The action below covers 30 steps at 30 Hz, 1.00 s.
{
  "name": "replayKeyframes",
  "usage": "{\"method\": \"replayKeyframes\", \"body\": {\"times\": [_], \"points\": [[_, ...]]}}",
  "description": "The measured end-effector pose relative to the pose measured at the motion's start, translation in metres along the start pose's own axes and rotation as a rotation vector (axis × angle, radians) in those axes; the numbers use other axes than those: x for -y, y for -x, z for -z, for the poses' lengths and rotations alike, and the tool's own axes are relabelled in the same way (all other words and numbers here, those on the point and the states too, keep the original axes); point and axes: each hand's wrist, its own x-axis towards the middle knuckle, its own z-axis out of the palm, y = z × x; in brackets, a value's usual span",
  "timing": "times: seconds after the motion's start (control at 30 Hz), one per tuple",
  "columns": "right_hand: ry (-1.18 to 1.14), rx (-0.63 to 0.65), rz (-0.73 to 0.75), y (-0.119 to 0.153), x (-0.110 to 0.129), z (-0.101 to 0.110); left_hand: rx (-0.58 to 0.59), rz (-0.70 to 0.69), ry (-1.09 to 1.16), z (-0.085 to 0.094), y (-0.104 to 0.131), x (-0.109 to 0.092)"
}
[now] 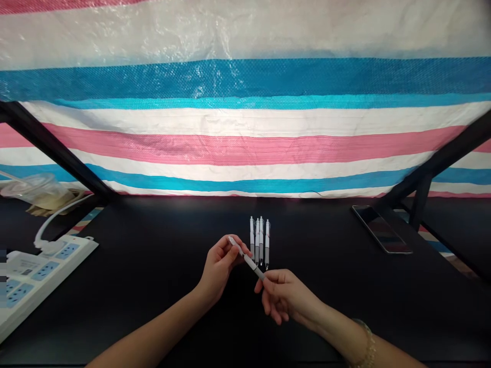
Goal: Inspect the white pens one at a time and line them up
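Note:
A white pen with a grey grip [250, 262] is held at a slant between my two hands, above the black table [184, 327]. My left hand [221, 266] pinches its upper, white end between thumb and fingers. At the lower, grey end, my right hand [286, 296] grips it with thumb and index finger, the other fingers loosely curled. Just beyond my hands, several similar white and grey pens [267, 240] lie side by side on the table, their clip ends pointing away. My left fingers partly cover the leftmost one.
A phone [381, 230] lies at the back right. At the left edge is a white power strip [72, 266] with a plugged-in cable [49, 220]. Behind it stands a clear plastic cup [34, 189]. Black metal bars [57, 151] flank a striped sheet [245, 148] behind the table.

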Motion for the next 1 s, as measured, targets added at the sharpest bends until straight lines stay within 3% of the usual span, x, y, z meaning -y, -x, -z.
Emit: {"method": "replayKeyframes", "body": {"times": [0.2, 0.5, 1.0], "points": [[-0.068, 0.093, -0.064, 0.0, 0.0025, 0.001, 0.037, 0.029, 0.052, -0.0016, 0.0, -0.003], [-0.135, 0.084, -0.015, 0.0004, 0.0016, 0.0006, 0.073, 0.081, -0.071, -0.0066, 0.0045, -0.0042], [-0.186, 0.084, -0.01, 0.0017, 0.0036, 0.0002, 0.087, 0.054, -0.211, -0.004, 0.0001, -0.0031]]}}
